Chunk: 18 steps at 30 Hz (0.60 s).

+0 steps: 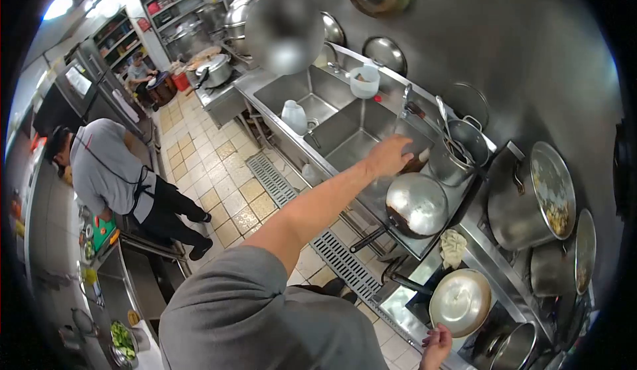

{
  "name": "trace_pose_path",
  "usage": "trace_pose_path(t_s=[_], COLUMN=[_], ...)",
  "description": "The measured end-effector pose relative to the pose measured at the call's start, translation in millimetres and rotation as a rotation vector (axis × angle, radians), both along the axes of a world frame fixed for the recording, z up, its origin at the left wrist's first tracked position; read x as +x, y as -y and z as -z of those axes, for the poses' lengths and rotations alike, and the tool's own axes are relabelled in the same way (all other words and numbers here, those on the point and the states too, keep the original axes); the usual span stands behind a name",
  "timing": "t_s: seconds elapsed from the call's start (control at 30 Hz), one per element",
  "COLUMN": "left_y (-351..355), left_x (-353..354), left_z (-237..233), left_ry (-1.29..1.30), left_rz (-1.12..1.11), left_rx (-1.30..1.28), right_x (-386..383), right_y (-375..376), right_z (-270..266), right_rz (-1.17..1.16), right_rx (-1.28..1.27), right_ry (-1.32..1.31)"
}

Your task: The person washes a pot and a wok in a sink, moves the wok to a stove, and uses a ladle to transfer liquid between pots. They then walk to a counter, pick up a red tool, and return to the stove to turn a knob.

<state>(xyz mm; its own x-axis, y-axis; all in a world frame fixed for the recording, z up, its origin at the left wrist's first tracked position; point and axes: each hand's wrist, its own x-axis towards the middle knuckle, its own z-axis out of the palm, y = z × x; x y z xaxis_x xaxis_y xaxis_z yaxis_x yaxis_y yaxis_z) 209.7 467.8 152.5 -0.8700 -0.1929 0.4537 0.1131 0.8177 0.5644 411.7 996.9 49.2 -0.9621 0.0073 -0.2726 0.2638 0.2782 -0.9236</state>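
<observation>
Head view: the left hand (390, 156) reaches across the stainless steel sink basin (352, 138), fingers curled over a small dark brown vessel (417, 164) at the basin's edge; whether they pinch it I cannot tell. Just below-right of them, a round steel wok (418, 204) lies bottom-up, probably to drain, crowding that corner. Nearer, the right hand (436, 347) hovers at the desk (401, 307) edge, fingers loosely bent and empty, beside a shiny round steel lid (461, 302).

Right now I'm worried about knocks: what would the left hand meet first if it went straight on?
Likely the small brown thing just ahead; the utensil pot stands beyond, depth unclear.
</observation>
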Motion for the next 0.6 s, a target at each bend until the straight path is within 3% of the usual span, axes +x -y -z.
trace_pose_path(t_s=[0.13, 0.2, 0.23, 0.33, 0.37, 0.4, 0.43, 0.47, 0.5, 0.53, 0.57, 0.6], left_y=[21.8, 42.1, 54.6, 131.0, 157.1, 152.5, 158.9, 134.5, 157.3, 170.3, 188.0, 184.6], left_x=[55.9, 120.9, 167.7, 363.1, 448.2, 559.6, 626.1, 669.1, 709.0, 732.0, 744.8, 769.3], left_z=[33.2, 95.2, 130.5, 347.6, 424.5, 483.1, 463.3, 378.8, 394.1, 432.3, 449.6, 448.2], left_ry=[-0.033, 0.032, 0.189, 0.805, 1.279, 0.874, 1.494, 1.289, 1.466, 1.492, 1.732, 1.747], left_rz=[-0.069, -0.103, -0.165, -0.354, -0.411, -0.628, -0.822, -0.725, -0.482, -0.755, -0.744, -0.75], left_rx=[0.132, 0.158, 0.156, 0.084, 0.126, 0.439, 0.355, 0.356, 0.379, 0.595, 0.621, 0.66], right_x=[-16.0, -16.2, -19.1, -21.4, -22.4, -23.7, -24.2, -24.3, -23.7, -25.2, -29.8, -24.5], right_y=[20.0, 40.7, 52.1, 110.0, 137.4, 166.1, 194.7, 224.7, 256.0, 293.6, 326.4, 353.8], right_z=[-17.2, -22.0, -18.9, -26.8, -33.4, -38.0, -40.3, -37.7, -39.1, -40.6, -29.2, -17.2], right_rz=[0.024, -0.009, -0.067, -0.148, -0.217, -0.286, -0.313, -0.389, -0.42, -0.455, -0.472, -0.501], right_rx=[-0.105, -0.099, -0.093, -0.085, -0.111, -0.138, -0.081, -0.108, -0.083, -0.065, -0.028, -0.009], right_ry=[-0.076, -0.075, -0.109, -0.15, -0.135, -0.122, -0.104, -0.223, -0.177, -0.137, -0.034, -0.017])
